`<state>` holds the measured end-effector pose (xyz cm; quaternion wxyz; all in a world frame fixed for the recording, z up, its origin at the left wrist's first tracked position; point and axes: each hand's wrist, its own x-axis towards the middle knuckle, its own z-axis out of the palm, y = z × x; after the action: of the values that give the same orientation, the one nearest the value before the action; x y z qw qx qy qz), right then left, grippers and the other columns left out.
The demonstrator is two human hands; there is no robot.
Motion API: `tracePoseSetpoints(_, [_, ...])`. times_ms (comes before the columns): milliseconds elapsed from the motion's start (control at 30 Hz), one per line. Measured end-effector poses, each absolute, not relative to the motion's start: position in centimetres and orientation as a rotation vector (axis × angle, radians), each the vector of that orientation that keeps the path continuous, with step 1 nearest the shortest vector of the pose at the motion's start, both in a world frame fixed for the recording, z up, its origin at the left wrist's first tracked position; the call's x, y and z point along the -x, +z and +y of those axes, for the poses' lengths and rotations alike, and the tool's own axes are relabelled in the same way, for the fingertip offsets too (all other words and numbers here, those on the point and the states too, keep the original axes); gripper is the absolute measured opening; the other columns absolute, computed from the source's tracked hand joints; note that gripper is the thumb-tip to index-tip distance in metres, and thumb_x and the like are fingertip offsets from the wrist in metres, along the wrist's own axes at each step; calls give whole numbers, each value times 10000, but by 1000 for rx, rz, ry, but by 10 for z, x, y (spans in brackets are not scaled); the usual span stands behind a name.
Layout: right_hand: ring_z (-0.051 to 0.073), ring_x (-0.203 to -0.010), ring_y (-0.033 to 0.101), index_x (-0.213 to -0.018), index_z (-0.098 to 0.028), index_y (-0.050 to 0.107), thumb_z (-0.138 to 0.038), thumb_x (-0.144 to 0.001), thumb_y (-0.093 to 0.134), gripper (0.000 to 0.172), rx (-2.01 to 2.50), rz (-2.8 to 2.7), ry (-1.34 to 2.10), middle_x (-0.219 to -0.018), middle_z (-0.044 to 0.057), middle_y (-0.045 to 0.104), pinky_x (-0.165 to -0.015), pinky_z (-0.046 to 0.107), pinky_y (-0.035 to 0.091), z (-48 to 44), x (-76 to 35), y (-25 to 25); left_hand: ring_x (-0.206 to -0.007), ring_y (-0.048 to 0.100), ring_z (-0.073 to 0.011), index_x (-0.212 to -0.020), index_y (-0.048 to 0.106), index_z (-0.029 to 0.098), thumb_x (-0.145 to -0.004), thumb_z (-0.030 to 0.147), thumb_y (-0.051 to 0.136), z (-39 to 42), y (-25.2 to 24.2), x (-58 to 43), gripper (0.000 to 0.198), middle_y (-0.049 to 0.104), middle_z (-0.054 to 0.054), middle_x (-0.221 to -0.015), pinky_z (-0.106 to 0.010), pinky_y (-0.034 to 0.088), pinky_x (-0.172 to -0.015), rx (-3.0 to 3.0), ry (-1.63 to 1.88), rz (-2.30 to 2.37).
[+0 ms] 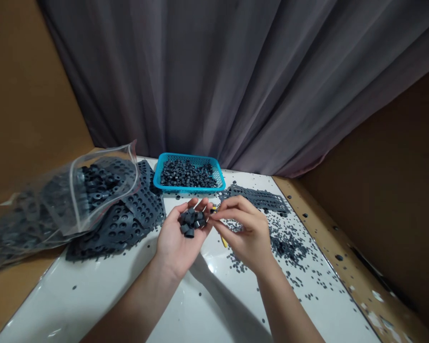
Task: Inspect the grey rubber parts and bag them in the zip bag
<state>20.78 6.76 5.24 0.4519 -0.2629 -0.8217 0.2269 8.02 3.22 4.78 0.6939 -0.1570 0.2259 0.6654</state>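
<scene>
My left hand is palm up with its fingers curled into a cup, holding a small pile of black rubber caps. Just beside its fingertips, my right hand pinches one small black piece, likely another such cap, between thumb and fingers. Partly hidden behind my right hand, a yellow item lies on the white tabletop; its kind cannot be made out. Beyond both hands stands a blue plastic basket holding a heap of similar black caps.
At left, a clear zip bag full of black parts leans over perforated black rubber sheets. A strip of punched black sheet lies at right, with many small black bits scattered over the white tabletop. A grey curtain hangs behind.
</scene>
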Motion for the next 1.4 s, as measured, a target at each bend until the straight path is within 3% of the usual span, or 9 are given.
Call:
tracePoseSetpoints(300, [127, -822, 607, -873, -246, 686, -162, -759, 608, 162, 823, -2099, 825, -874, 14, 645, -744, 300, 508, 84, -224, 61, -633, 597, -113, -747, 603, 82, -815, 67, 470, 40, 37, -92, 150, 622, -76, -753, -219, 511, -542, 229, 1285, 648])
tracePoseSetpoints(500, [143, -778, 620, -913, -248, 659, -203, -680, 692, 239, 932, -1984, 847, -825, -3, 701, -753, 326, 514, 84, -229, 55, -652, 574, -81, -840, 655, 92, -779, 79, 572, 39, 28, -98, 104, 619, -62, -795, -158, 483, -540, -44, 1306, 712])
tracePoseSetpoints(800, [125, -687, 633, -814, -203, 601, -251, -595, 756, 272, 912, -1502, 1223, -824, 34, 693, -644, 279, 545, 103, -236, 22, -597, 539, -68, -785, 646, 74, -813, 90, 526, 42, 28, -91, 125, 583, -65, -713, -144, 476, -523, 32, 1317, 658])
tracePoseSetpoints(933, [151, -730, 638, -844, -167, 623, -306, -606, 743, 300, 1046, -1737, 1150, -800, 49, 690, -720, 327, 522, 113, -230, 6, -597, 527, -68, -798, 638, 62, -853, 142, 482, 40, 33, -89, 183, 567, -77, -719, -143, 464, -514, 131, 1248, 541])
tracePoseSetpoints(1067, [184, -920, 626, -916, -189, 643, -353, -677, 683, 292, 1026, -1945, 1015, -958, 62, 690, -845, 367, 465, 116, -225, 0, -591, 516, -68, -783, 640, 70, -854, 159, 486, 37, 33, -88, 192, 556, -67, -713, -144, 450, -501, 54, 1274, 527])
tracePoseSetpoints(1200, [195, -962, 612, -930, -194, 640, -355, -731, 633, 256, 1091, -1889, 891, -1035, 74, 674, -853, 372, 452, 121, -235, -2, -577, 499, -61, -770, 649, 106, -749, 198, 650, 35, 31, -87, 94, 547, -29, -687, -140, 435, -488, -146, 1353, 554])
tracePoseSetpoints(1400, [201, -902, 626, -938, -183, 642, -375, -743, 589, 279, 1418, -1957, 711, -988, 84, 681, -798, 364, 476, 139, -271, -9, -529, 463, -43, -728, 643, 147, -594, 250, 783, 35, 27, -89, 219, 522, 8, -612, -122, 386, -458, -295, 1377, 658])
